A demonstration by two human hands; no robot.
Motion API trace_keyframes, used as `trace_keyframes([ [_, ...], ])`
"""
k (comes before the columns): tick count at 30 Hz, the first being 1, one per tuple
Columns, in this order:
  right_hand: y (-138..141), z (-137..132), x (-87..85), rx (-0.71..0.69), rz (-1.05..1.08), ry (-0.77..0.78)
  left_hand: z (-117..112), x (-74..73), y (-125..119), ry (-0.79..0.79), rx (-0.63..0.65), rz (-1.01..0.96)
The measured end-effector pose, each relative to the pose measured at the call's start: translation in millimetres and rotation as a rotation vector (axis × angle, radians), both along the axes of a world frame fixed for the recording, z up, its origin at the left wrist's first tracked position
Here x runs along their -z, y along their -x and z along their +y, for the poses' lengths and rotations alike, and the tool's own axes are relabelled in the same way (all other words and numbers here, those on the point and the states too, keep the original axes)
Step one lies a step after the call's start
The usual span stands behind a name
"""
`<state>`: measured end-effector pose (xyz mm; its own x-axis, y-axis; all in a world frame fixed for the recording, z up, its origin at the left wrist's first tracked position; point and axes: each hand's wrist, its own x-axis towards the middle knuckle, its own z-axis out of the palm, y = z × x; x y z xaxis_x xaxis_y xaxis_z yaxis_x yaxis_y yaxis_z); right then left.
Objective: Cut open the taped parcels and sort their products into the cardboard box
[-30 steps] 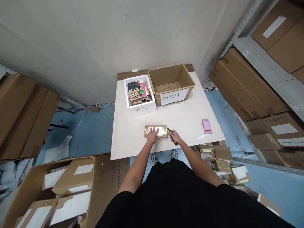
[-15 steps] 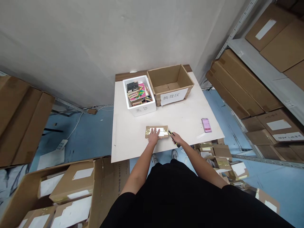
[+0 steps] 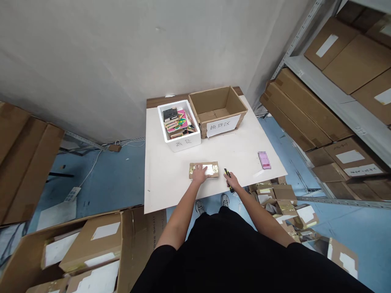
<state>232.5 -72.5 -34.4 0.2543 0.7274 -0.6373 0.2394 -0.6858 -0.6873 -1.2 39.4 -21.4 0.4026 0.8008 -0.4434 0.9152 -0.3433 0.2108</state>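
A small taped cardboard box (image 3: 215,171) with a white label lies on the white-topped table (image 3: 165,179). My left hand (image 3: 199,174) grips it from above at its left half, fingers over the top and covering part of the label. Just to the right, apart from the box, my right hand (image 3: 232,180) is closed around a black-and-yellow utility knife (image 3: 226,173). The knife's tip end points up and away from me; whether its blade is out is too small to tell.
A white foam box (image 3: 183,145) holding colourful packets stands at the back, beside an open cardboard carton (image 3: 240,121) with a handwritten sign. A blurred pink item (image 3: 264,160) lies at the right. Boxes crowd the shelves (image 3: 320,75), the floor and a large carton (image 3: 126,240) at lower left.
My right hand has drawn the knife away from the box, to the right. The box has shifted slightly and turned a little under my left hand. The view has tilted somewhat.
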Motion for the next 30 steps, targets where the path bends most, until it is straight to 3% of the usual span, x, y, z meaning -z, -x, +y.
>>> trace_keyframes([
  [3, 29.9, 9.2, 8.0, 0.062, -0.011, -0.006, 19.3, -7.2, 10.3, -0.027, -0.022, -0.007],
  [6, 53.5, 30.0, 14.0, 0.090, -0.122, 0.040, 24.6, -11.2, 20.6, -0.005, -0.042, 0.054],
  [11, 59.0, 93.8, 9.3, 0.085, -0.350, 0.045, -14.9, -8.5, 27.6, 0.029, -0.212, 0.138],
  [14, 55.2, 138.6, -0.8, 0.006, -0.415, 0.035, -45.4, -5.3, 24.4, 0.109, -0.157, 0.065],
  [17, 47.5, 163.0, -11.9, -0.103, -0.464, 0.000, -51.1, -7.7, 19.9, 0.071, -0.085, 0.027],
  [20, 29.4, 148.8, -17.4, -0.117, -0.472, -0.050, -26.3, -14.8, 14.7, -0.053, 0.043, 0.020],
  [23, 8.4, 101.0, -11.9, -0.135, -0.457, -0.061, 10.2, -18.1, 4.7, -0.019, 0.365, -0.071],
  [25, -0.9, 65.8, -3.3, -0.172, -0.440, -0.015, 28.6, -15.3, -2.7, 0.058, 0.508, -0.111],
  [28, -6.6, 36.5, 8.2, -0.210, -0.408, 0.065, 36.7, -6.6, -7.7, 0.128, 0.515, -0.092],
  [30, -7.1, 41.9, 9.9, -0.220, -0.420, 0.068, 28.3, -1.0, -7.0, 0.120, 0.437, -0.066],
])
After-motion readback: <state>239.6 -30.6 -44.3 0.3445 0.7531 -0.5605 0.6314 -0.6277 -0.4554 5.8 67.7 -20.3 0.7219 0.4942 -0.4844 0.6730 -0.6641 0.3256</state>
